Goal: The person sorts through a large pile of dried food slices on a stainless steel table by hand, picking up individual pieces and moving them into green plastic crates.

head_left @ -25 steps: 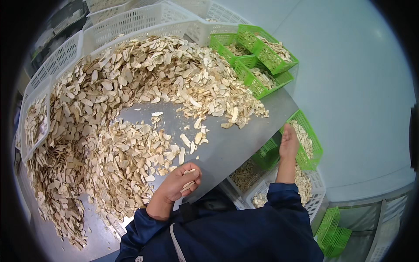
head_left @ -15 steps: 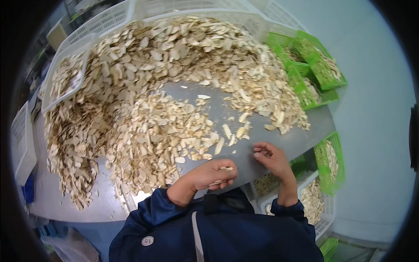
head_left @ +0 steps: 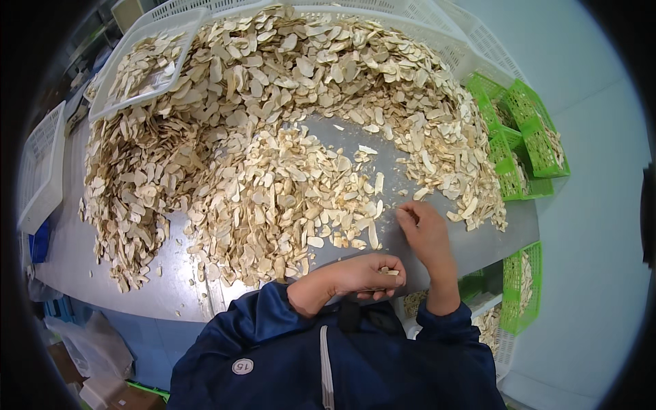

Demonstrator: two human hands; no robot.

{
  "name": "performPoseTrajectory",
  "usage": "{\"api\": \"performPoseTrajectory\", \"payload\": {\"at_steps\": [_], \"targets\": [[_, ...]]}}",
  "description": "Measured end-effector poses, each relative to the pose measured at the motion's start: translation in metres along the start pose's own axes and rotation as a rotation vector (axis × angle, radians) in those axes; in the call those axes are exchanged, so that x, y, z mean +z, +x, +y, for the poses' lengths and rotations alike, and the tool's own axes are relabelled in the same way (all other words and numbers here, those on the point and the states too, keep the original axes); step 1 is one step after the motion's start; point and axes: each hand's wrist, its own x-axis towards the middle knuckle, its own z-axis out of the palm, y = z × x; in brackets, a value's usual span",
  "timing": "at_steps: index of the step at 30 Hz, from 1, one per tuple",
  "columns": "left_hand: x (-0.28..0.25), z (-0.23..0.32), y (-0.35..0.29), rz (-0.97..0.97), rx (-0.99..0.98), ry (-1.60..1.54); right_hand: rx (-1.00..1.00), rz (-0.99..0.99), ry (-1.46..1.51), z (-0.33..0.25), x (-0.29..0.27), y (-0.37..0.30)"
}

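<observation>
My left hand [head_left: 369,276] is closed around a few pale dried slices [head_left: 388,272], low over the table edge in front of my body. Farther forward and to the right, my right hand [head_left: 425,234] reaches down to the grey metal table [head_left: 471,247]. Its fingers are bent together at the surface; whatever they hold, if anything, is hidden. Left of it lies a spread of cream-coloured slices [head_left: 280,205], with one long slice [head_left: 374,236] at its edge. Small crumbs dot the metal beside my right fingertips.
A tall bank of slices [head_left: 328,65] curves around the table's back. White perforated crates [head_left: 458,51] line the rear, and a white basket of slices [head_left: 147,96] rests at left. Green baskets [head_left: 536,130] stand at right; another green basket [head_left: 521,290] hangs below the edge.
The view has shifted, moving the table's contents rightward. My right hand has reached forward, its fingers closing at the surface. Several slices there no longer show. My left hand still holds its slices.
</observation>
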Motion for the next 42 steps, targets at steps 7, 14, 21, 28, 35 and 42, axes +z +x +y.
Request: {"api": "performPoseTrajectory", "payload": {"at_steps": [7, 14, 21, 28, 35, 42], "targets": [[-0.001, 0.001, -0.005, 0.011, -0.002, 0.065, -0.329, -0.072, -0.161, -0.032, 0.032, 0.014], [0.000, 0.002, -0.003, 0.031, 0.016, 0.020, -0.218, 0.086, -0.260, -0.010, 0.020, 0.022], [-0.008, -0.006, 0.006, 0.191, 0.139, -0.428, 0.315, -0.279, 0.502, -0.005, -0.029, 0.005], [-0.012, -0.013, 0.009, 0.090, 0.200, -0.387, 0.282, -0.254, 0.089, -0.027, 0.002, 0.008], [-0.016, -0.014, 0.006, -0.027, 0.189, -0.346, 0.005, -0.339, 0.027, -0.020, 0.014, 0.012], [-0.014, -0.004, 0.008, 0.182, 0.268, -0.476, -0.015, -0.247, 0.027, -0.017, 0.015, 0.010]]}}
